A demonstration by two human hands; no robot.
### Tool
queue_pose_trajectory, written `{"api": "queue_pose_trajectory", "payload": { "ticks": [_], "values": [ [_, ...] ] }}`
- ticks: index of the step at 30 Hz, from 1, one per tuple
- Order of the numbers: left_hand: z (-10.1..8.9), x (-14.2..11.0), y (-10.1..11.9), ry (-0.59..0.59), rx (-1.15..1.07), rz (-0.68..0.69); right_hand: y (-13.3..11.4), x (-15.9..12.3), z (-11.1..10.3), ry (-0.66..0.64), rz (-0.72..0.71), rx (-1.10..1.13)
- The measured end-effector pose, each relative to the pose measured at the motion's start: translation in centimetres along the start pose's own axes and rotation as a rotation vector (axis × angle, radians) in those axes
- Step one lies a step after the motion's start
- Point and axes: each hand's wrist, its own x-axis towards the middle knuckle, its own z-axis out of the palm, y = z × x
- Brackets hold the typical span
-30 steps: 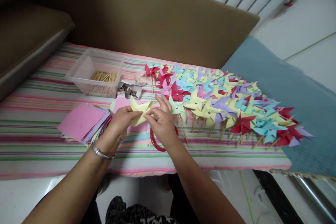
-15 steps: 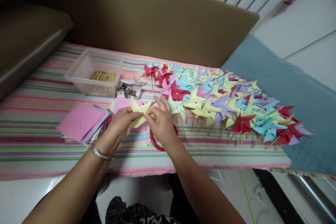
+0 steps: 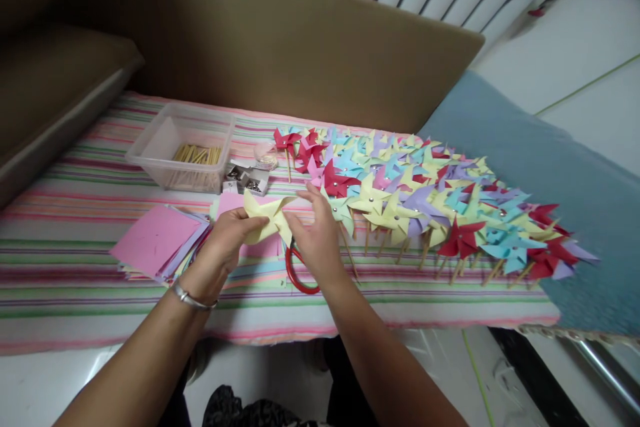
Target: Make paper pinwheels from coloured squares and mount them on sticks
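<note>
My left hand (image 3: 229,239) pinches a pale yellow paper pinwheel (image 3: 274,212) near its middle, thumb on top. Its blades are folded in, and no stick shows on it. Just right of it is my right hand (image 3: 320,237), fingers apart and holding nothing; its fingertips are close to a blade, and I cannot tell if they touch. Below the hands lie a pink paper sheet (image 3: 263,249) and scissors with a red handle (image 3: 291,275), partly covered by my right hand.
Left is a stack of coloured paper squares (image 3: 153,240). Behind stand a clear plastic box (image 3: 145,157) of short wooden sticks and a small box of metal pins (image 3: 250,181). Many finished pinwheels (image 3: 395,213) cover the right side of the striped cloth (image 3: 65,280). A cardboard panel (image 3: 300,47) rises behind.
My right hand has let go of the pinwheel's middle and moved slightly right, its fingers spreading. The pinwheel now shows more of its blades, still in my left hand.
</note>
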Motion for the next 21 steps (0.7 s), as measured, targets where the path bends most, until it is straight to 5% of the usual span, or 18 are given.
{"api": "queue_pose_trajectory", "payload": {
  "ticks": [3, 6, 10, 16, 21],
  "values": [
    [-0.2, -0.1, 0.3, -0.02, 0.009, 0.017, 0.3, 0.3, -0.3, 0.015, 0.291, 0.331],
    [0.0, -0.3, 0.3, -0.009, -0.016, 0.02, 0.7, 0.2, 0.1, -0.208, 0.476, 0.599],
    [0.7, -0.7, 0.4, -0.061, -0.086, 0.018, 1.0, -0.2, 0.9, -0.431, 0.457, 0.722],
    [1.2, -1.3, 0.8, -0.025, -0.091, 0.013, 1.1, -0.2, 1.1, -0.407, 0.456, 0.621],
    [-1.8, -0.7, 3.1, 0.081, -0.178, 0.137, 1.2, 0.4, 1.3, -0.344, 0.392, 0.44]
  ]
}}
